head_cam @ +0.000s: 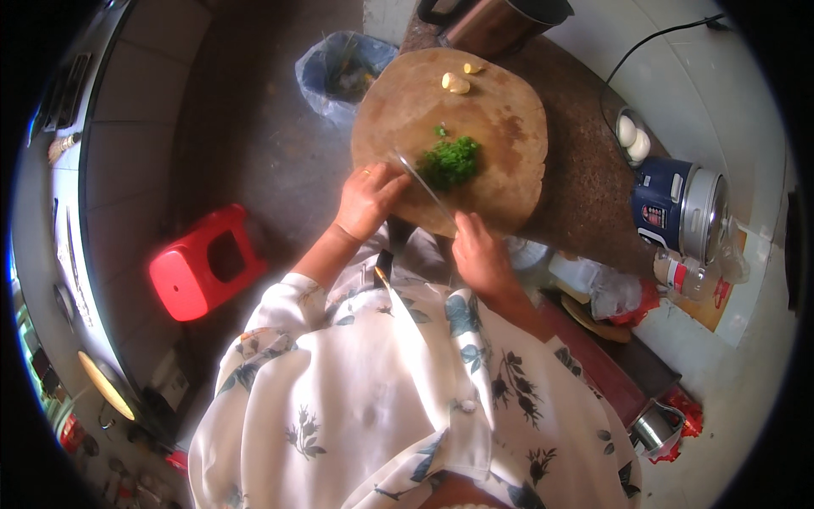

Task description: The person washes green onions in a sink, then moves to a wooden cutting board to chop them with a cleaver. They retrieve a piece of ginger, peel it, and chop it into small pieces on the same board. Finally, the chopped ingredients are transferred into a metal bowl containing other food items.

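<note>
My right hand (480, 254) grips the handle of a kitchen knife (426, 184). The blade is seen nearly edge-on, slanting up and left over a thick round wooden chopping board (381, 121). Just right of the blade lies a small heap of finely chopped green herbs (453, 162), a stray bit above it. My left hand (372, 197), a ring on one finger, is at the board's near left edge with its fingers bent beside the blade. Whether anything is under those fingers is hidden. Pieces of peeled ginger (455, 83) sit near the board's far side.
A lined waste bin (311, 76) stands left of the board, a red plastic stool (184, 280) farther left. Behind the board is a copper-coloured kettle (486, 28). Along the right wall are a bowl of eggs (634, 139), a blue cooker (661, 200) and a plastic bottle (696, 280).
</note>
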The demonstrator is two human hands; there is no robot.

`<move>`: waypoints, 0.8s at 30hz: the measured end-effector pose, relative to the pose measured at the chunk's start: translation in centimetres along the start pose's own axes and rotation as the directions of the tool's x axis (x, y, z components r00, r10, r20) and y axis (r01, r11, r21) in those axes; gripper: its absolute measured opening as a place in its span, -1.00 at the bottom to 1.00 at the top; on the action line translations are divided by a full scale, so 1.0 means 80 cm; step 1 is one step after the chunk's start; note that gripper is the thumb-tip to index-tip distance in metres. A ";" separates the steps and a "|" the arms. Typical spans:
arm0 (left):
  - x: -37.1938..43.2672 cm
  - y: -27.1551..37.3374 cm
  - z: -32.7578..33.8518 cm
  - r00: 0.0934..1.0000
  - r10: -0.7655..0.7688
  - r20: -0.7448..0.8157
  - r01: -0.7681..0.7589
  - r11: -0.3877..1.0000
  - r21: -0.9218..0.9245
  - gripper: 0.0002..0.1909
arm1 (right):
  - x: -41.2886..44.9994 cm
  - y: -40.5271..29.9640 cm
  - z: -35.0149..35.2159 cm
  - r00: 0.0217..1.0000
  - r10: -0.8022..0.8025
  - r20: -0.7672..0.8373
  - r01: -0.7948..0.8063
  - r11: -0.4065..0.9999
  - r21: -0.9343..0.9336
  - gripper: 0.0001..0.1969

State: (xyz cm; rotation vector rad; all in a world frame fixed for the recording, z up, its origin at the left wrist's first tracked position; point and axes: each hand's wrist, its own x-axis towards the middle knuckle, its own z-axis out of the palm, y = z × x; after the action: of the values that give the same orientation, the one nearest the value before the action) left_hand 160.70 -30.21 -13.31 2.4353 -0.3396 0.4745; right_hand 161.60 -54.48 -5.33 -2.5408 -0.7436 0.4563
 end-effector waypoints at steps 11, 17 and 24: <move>0.002 -0.003 -0.003 1.000 -0.024 0.006 0.024 1.000 0.011 -0.73 | 0.003 -0.015 -0.018 0.998 0.006 0.063 0.001 0.994 -0.108 -0.67; -0.004 -0.003 -0.004 0.999 -0.031 -0.018 0.031 1.000 0.000 -0.72 | 0.017 -0.001 0.013 0.975 0.075 0.208 -0.020 0.968 -0.251 -0.79; -0.006 -0.006 -0.004 0.998 -0.018 -0.055 0.017 1.000 -0.007 -0.69 | 0.017 0.000 0.010 0.989 0.014 0.147 0.012 0.986 -0.169 -0.87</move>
State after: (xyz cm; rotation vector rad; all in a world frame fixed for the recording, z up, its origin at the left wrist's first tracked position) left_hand 160.36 -29.60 -13.51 2.4124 -0.2959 0.5305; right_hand 162.36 -53.43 -6.23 -2.6869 -0.8685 0.6109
